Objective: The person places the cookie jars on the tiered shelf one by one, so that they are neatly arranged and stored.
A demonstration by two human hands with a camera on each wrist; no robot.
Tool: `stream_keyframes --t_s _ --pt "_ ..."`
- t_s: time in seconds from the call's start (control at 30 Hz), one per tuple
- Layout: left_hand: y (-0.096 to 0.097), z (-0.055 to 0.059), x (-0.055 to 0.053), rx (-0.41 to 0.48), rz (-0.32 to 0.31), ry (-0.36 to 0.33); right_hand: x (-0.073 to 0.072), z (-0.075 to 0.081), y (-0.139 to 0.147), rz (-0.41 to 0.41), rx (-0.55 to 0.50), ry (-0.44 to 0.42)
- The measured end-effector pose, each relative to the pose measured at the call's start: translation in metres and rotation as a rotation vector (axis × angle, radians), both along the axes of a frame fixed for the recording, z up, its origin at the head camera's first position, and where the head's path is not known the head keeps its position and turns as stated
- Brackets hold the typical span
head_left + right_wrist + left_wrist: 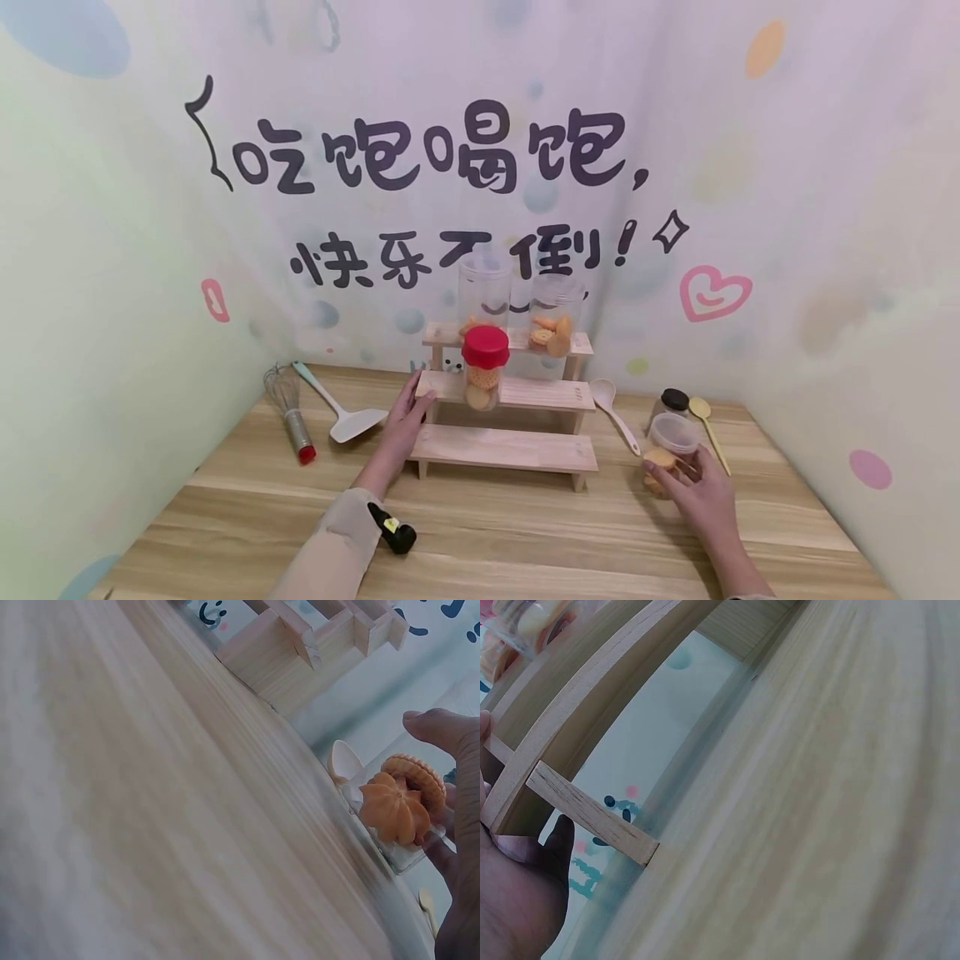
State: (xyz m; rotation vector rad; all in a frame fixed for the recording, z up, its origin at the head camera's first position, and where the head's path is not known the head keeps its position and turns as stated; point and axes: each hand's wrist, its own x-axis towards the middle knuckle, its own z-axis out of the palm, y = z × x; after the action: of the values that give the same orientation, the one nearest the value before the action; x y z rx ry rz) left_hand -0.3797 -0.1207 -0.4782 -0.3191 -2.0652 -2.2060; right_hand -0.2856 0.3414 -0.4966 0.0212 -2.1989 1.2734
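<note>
A three-tier wooden rack [510, 450] stands mid-table. My left hand [401, 435] grips the left end of its middle shelf [570, 712], thumb on top and fingers underneath. At the right, my right hand [707, 498] holds a clear jar [673, 433] low over the tabletop, with fingers round its side. Orange flower-shaped cookies [394, 810] show through its wall. A red-lidded jar [486, 348] of cookies sits on the middle shelf. Two clear jars, one tall [483, 287] and one wider [557, 312], stand on the top shelf with cookies inside.
A whisk [291, 412] and a white spatula [356, 423] lie left of the rack. To its right are a white spoon [617, 412], a black-lidded jar [674, 400] and a yellow spoon [707, 417]. A printed curtain [420, 67] hangs behind the table.
</note>
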Motion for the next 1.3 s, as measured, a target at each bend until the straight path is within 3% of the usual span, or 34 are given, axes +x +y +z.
stream_keyframes --t_s 0.27,0.33,0.43,0.6,0.7,0.9,1.1,1.3 --pt "0.0 0.026 0.02 -0.014 -0.022 -0.019 0.002 0.004 -0.01 -0.012 -0.041 0.075" --pt "0.0 0.027 0.021 -0.017 -0.021 -0.025 0.003 0.005 -0.013 -0.006 -0.049 0.103" --pt "-0.001 0.022 0.017 -0.006 -0.02 -0.02 0.003 0.006 -0.017 -0.005 -0.054 0.133" --pt "-0.001 0.002 0.002 0.022 -0.013 -0.012 0.005 0.009 -0.022 -0.003 -0.101 0.171" --pt "0.001 -0.004 0.0 0.011 0.0 0.0 0.007 0.014 -0.025 -0.009 -0.14 0.162" --pt "0.002 -0.002 0.0 -0.018 0.04 0.023 0.013 0.042 -0.037 -0.017 -0.18 0.12" --pt "0.001 0.001 0.001 -0.024 0.043 0.014 0.016 0.073 -0.052 0.016 -0.167 0.229" --pt "0.001 0.0 0.001 -0.013 0.036 0.016 -0.004 0.076 -0.057 0.023 -0.259 0.203"
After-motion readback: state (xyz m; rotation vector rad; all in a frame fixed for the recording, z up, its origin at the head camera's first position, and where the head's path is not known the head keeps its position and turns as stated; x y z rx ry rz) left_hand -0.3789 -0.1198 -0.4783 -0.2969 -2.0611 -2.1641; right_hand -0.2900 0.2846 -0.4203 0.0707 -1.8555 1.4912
